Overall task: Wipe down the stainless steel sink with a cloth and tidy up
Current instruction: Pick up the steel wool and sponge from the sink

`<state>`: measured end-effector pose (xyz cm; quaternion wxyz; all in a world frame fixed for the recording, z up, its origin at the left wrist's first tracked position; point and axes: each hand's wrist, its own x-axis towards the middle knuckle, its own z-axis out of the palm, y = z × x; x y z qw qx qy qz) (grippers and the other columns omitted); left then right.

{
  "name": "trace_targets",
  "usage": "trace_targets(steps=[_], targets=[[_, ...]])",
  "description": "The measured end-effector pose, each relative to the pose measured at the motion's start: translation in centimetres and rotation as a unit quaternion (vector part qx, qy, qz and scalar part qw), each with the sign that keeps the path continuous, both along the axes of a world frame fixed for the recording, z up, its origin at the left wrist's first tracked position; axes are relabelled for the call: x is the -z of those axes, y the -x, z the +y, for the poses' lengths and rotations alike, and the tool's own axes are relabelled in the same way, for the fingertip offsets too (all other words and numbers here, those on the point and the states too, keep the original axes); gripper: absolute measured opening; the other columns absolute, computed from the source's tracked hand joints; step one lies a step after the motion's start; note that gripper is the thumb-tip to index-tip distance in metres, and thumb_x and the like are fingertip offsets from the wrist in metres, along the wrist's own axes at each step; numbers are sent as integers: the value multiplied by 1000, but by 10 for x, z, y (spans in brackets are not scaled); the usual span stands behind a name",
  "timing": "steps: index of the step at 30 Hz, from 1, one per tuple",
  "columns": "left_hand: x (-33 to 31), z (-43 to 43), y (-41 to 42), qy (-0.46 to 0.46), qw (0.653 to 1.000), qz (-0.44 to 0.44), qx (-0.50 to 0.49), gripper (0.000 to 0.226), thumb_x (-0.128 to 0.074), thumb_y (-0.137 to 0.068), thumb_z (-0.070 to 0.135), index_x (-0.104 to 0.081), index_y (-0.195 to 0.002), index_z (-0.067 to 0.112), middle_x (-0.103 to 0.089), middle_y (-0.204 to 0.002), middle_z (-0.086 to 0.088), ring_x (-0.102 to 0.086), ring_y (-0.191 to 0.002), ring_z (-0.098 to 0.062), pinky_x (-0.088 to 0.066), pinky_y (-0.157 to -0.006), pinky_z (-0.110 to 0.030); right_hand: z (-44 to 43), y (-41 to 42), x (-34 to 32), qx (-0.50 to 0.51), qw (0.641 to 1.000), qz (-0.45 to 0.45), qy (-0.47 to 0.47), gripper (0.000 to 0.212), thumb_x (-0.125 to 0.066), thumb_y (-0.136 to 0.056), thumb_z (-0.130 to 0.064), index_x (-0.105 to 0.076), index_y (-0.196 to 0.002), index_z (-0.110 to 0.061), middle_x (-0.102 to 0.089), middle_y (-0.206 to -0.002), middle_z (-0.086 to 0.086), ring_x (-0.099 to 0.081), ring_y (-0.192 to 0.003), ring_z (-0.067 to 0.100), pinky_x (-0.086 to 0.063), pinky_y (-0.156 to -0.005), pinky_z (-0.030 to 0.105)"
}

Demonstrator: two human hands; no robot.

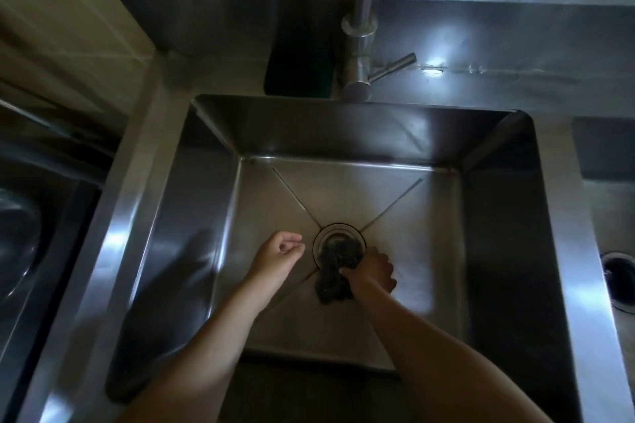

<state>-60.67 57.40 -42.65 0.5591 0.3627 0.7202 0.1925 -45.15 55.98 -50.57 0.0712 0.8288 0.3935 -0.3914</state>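
- Down on the floor of the sink (343,134), right over the drain (338,228), the right hand (372,271) grips a dark cloth (333,285). Its fingers are curled round the bunched upper part.
- The cloth covers the near half of the drain ring and trails toward the near wall.
- The left hand (278,256) hovers just beside the drain on its left, fingers loosely curled with the thumb near the fingertips. It seems to hold nothing, though the dim light makes that hard to confirm.
- The step in hand looks like wiping the drain ring and the floor around it.
- A tight wad meets the steel at only one spot, so spreading the cloth flatter under the palm would clean more with each pass.
- Work round the ring first, then along the four creases running from the corners to the drain, where grime likely collects.
- Keep a firm hold so the cloth does not slip into the open drain.
- The sink is a deep, square basin of brushed steel with crisp corners. Bright streaks show on its left wall and a pale sheen on the floor right of the hand.
- No debris shows on the floor.
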Motion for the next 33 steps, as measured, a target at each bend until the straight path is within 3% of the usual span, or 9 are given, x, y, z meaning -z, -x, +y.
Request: trace_targets(steps=[3, 8, 12, 17, 20, 24, 26, 29, 33], targets=[[3, 2, 2, 2, 1000, 4, 2, 16, -56, -89, 12, -56, -105, 14, -62, -107, -7, -58, -100, -18, -44, -77, -23, 4, 0, 6, 30, 1000, 2, 9, 53, -72, -76, -42, -52, -117, -14, -55, -117, 8, -50, -110, 29, -41, -85, 39], [4, 8, -1, -2, 1000, 0, 3, 13, -56, -88, 12, -56, -101, 15, -63, -100, -5, -60, -96, -18, -44, -86, -31, 6, -3, 10, 38, 999, 38, -3, 42, -73, -77, -40, -64, -108, -14, -63, -109, 9, -56, -104, 28, -46, -79, 35], [0, 16, -2, -13, 1000, -9, -7, 11, -54, -89, 10, -55, -100, 13, -63, -100, -6, -60, -86, -14, -43, -78, -26, 4, -12, 12, 79, 990, 106, -45, 46, -75, -76, -30, -62, -116, -11, -62, -115, 12, -57, -107, 30, -47, -83, 33], [-11, 23, -3, -19, 999, -33, -18, 9, -54, -89, 13, -55, -95, 19, -64, -99, -3, -61, -87, -11, -45, -71, -22, 7, -28, -11, 172, 947, 244, -119, 32, -74, -78, -20, -64, -104, -3, -64, -95, 5, -60, -92, 22, -44, -72, 23], [-22, 31, -4, -29, 998, -55, -30, 9, -56, -89, 15, -56, -93, 22, -65, -99, -1, -63, -90, -11, -45, -72, -24, 15, -39, -36, 247, 908, 303, -149, 17, -77, -75, -15, -65, -87, -10, -64, -81, -1, -61, -75, 12, -49, -59, 13], [-43, 53, -9, -62, 994, -72, -50, 8, -57, -88, 16, -58, -93, 23, -65, -96, 1, -63, -87, -9, -47, -74, -24, 32, -53, -73, 276, 877, 351, -178, 13, -75, -77, -19, -64, -85, -18, -65, -81, -4, -61, -76, 7, -48, -52, 10], [-56, 69, -14, -99, 989, -74, -81, 10, -57, -88, 12, -59, -87, 22, -65, -91, 0, -63, -83, -9, -47, -74, -25, 44, -58, -89, 295, 855, 385, -184, 15, -73, -79, -20, -65, -91, -15, -67, -89, 3, -63, -83, 13, -53, -58, 16], [-74, 99, -15, -171, 977, -45, -123, 11, -57, -88, 11, -60, -87, 21, -63, -88, 1, -60, -87, -14, -49, -78, -28, 62, -60, -108, 293, 843, 402, -206, 21, -72, -79, -20, -65, -96, -9, -69, -96, 10, -65, -93, 24, -55, -82, 35], [-93, 138, -12, -228, 969, 47, -82, 14, -55, -90, 21, -59, -103, 24, -61, -104, 3, -56, -94, -11, -43, -79, -27, 83, -57, -129, 287, 828, 423, -231, 22, -71, -80, -15, -66, -98, -4, -70, -97, 14, -66, -93, 29, -53, -88, 44]])
